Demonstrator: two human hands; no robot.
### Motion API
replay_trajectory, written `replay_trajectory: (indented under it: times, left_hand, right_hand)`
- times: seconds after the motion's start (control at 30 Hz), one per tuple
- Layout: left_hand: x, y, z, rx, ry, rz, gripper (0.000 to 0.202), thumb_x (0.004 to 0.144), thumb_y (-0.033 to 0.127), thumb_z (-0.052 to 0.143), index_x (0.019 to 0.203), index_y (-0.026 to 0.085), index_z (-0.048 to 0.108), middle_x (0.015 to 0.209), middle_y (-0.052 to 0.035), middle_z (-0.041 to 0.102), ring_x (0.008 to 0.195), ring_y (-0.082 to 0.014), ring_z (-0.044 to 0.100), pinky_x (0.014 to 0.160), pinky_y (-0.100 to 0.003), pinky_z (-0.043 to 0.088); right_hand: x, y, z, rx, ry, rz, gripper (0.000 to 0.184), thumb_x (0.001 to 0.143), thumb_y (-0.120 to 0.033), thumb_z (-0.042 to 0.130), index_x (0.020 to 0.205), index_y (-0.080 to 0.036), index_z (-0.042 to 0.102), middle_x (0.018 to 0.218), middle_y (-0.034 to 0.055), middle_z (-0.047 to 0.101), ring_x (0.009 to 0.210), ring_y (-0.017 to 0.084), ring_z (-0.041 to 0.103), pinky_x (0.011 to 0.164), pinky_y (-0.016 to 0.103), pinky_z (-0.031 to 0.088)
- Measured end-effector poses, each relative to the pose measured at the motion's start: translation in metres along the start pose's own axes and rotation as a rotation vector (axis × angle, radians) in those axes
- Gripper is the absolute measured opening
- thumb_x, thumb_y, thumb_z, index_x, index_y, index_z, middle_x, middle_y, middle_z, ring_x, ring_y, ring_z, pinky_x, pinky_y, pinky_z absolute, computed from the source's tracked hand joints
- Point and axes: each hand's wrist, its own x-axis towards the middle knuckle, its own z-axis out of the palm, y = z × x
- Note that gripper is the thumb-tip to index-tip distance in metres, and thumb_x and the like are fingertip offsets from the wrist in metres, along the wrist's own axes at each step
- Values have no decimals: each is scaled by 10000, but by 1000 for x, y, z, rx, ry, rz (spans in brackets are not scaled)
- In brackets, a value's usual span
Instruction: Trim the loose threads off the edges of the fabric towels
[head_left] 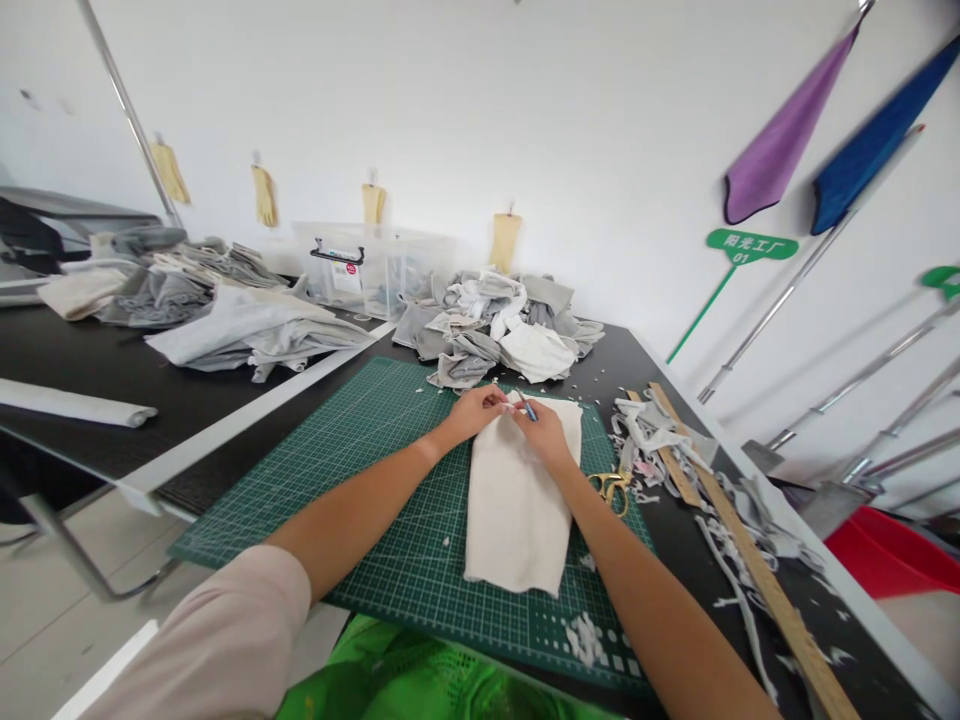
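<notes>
A cream piece of cloth [517, 510] lies lengthwise on the green cutting mat [337, 470]. At its far edge, my left hand [480, 408] pinches a bit of the cloth between thumb and fingers. My right hand [546, 432] is closed on a small blue-handled tool [531, 411] with a thin metal tip; its exact kind is too small to make out. Both hands are close together, fingertips nearly touching at the cloth's edge. Gold-handled scissors [613, 490] rest right of the cloth, partly hidden by my right forearm.
Behind the mat is a heap of grey and white cloth [517, 320], beside a clear plastic bin [345, 265]. More folded cloth [255, 325] covers the left table. Wooden rulers [765, 560] and fabric scraps [652, 425] lie right. White lint [585, 638] sits near the mat's front edge.
</notes>
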Motion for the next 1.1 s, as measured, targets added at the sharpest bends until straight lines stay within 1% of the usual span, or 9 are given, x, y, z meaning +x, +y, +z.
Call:
replay_trajectory:
  times: [0.13, 0.23, 0.4, 0.53, 0.67, 0.8, 0.93, 1.1]
  left_hand:
    - [-1, 0, -3, 35, -54, -17, 279, 902, 390, 672, 1008, 165, 798, 987, -79, 790, 913, -225, 710, 854, -312, 526]
    - [-1, 0, -6, 65, -79, -2, 301, 921, 397, 642, 1001, 161, 811, 990, -75, 796, 912, -227, 707, 851, -310, 519]
    - [-2, -3, -5, 17, -35, 11, 244, 887, 361, 692, 966, 152, 791, 957, -85, 788, 868, -215, 702, 827, -310, 523]
    - [1, -12, -2, -61, 38, -10, 223, 861, 352, 721, 940, 149, 766, 904, -76, 769, 820, -195, 689, 791, -303, 529]
    - [4, -18, -2, -153, 48, -57, 279, 841, 410, 739, 929, 145, 748, 844, -56, 742, 749, -167, 647, 728, -283, 503]
    - [3, -13, -4, -252, 31, -108, 357, 807, 461, 768, 938, 129, 754, 808, -47, 721, 719, -154, 602, 694, -273, 458]
    - [0, -4, -7, -300, -13, -109, 416, 812, 495, 774, 985, 116, 780, 859, -64, 736, 763, -155, 598, 731, -277, 439]
    - [0, -1, -7, -429, -21, -139, 455, 800, 522, 795, 1032, 131, 782, 968, -82, 752, 873, -177, 631, 821, -294, 453]
  right_hand:
    - [-2, 0, 0, -10, 26, -5, 409, 883, -576, 589, 959, -208, 750, 791, 35, 706, 704, 201, 552, 665, 290, 373]
    - [-3, 1, 0, -24, 38, 13, 394, 880, -569, 600, 949, -212, 751, 788, 34, 705, 699, 199, 554, 663, 294, 369]
    - [-3, 2, 1, -38, 23, 25, 388, 885, -562, 587, 954, -211, 739, 752, 22, 672, 686, 192, 543, 645, 294, 356]
    - [-3, 3, 3, -53, 18, -7, 333, 891, -491, 566, 1011, -224, 724, 759, 10, 659, 674, 184, 533, 649, 292, 353]
    - [-6, 4, 6, -75, -4, -14, 276, 912, -465, 551, 1023, -252, 687, 734, -11, 632, 659, 179, 532, 637, 285, 342]
    - [-8, 3, 7, -126, -27, -48, 256, 946, -483, 533, 1007, -269, 658, 767, -12, 646, 694, 181, 556, 645, 281, 333]
    - [-10, 0, 7, -137, -41, -46, 293, 969, -531, 510, 998, -270, 641, 799, -8, 664, 713, 185, 570, 662, 280, 345]
    - [-11, -3, 5, -106, -23, -23, 350, 982, -582, 484, 1025, -268, 634, 782, -8, 652, 709, 192, 578, 671, 287, 360]
